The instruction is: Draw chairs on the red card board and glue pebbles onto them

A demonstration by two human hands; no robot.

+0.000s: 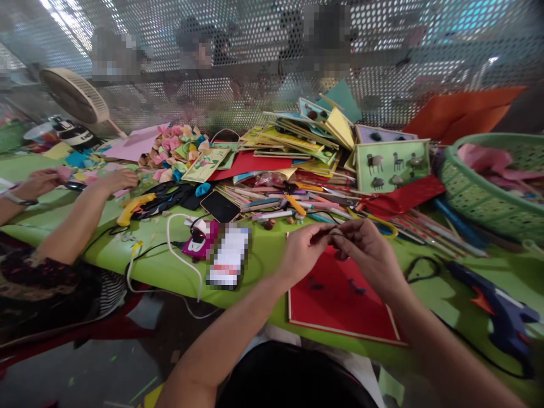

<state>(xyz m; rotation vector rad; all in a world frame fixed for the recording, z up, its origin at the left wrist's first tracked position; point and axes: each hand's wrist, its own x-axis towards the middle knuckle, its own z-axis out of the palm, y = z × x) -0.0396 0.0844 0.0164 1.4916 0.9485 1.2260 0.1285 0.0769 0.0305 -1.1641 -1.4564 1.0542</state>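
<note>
My left hand [302,252] and my right hand [369,249] meet above a red board [340,309] edged with pale wooden strips. The fingertips of both hands are pinched together around something small and dark. My fingers mostly cover it, so its kind cannot be made out. Two small dark shapes show on the board's red face beneath my hands. To the right of the board lies a blue glue gun [495,309] with an orange trigger.
Behind my hands lie pens and pencils [280,204], stacked framed cards [293,136] and a pebble-animal picture [393,164]. A green basket [480,187] stands right. Left are a phone [228,258], a purple socket block [199,241], cables and a co-worker's hands [117,180].
</note>
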